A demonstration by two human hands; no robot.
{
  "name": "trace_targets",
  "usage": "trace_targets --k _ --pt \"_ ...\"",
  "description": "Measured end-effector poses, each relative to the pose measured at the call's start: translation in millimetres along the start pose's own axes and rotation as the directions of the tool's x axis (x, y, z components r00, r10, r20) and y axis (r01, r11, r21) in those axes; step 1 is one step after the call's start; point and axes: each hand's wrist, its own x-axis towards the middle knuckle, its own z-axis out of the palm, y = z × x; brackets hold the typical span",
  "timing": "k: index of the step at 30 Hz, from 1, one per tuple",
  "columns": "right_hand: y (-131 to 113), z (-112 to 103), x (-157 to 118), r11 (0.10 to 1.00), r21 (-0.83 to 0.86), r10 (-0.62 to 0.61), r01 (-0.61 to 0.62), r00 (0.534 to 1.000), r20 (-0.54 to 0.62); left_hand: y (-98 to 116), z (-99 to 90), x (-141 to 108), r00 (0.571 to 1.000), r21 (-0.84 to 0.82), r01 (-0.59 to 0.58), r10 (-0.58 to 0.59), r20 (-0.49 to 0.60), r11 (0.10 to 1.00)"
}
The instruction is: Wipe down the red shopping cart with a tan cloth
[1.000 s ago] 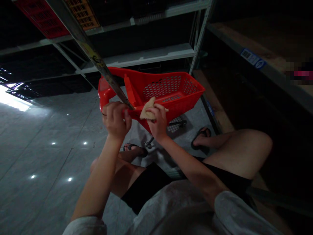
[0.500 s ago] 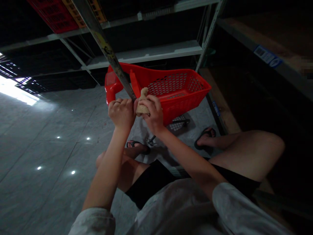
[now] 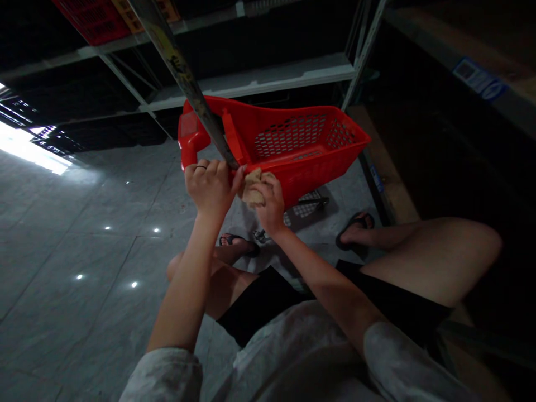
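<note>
The right hand (image 3: pixel 272 211) now pinches the cloth (image 3: pixel 252 191), while left hand (image 3: pixel 210 190) curls on red basket (image 3: pixel 310 177) beside the pole (image 3: pixel 193 94).

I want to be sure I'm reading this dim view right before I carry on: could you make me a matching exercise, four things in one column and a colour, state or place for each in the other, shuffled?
Things
1. Cloth
2. Shopping cart
3. Pole
4. Left hand

Descriptions
A. Slanting, with a yellow patch
B. Beige, in the right hand
C. Wearing a dark ring
D. Red and perforated

Right pairs: 1-B, 2-D, 3-A, 4-C
</note>
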Motion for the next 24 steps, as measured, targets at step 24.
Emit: trace_targets --k 24 --pt "113.9 -70.4 -24.2 0.958 -0.16 0.252 -0.239 0.966 0.066 18.6 -1.9 -2.7 0.993 -0.055 0.113 -0.111 0.041 0.992"
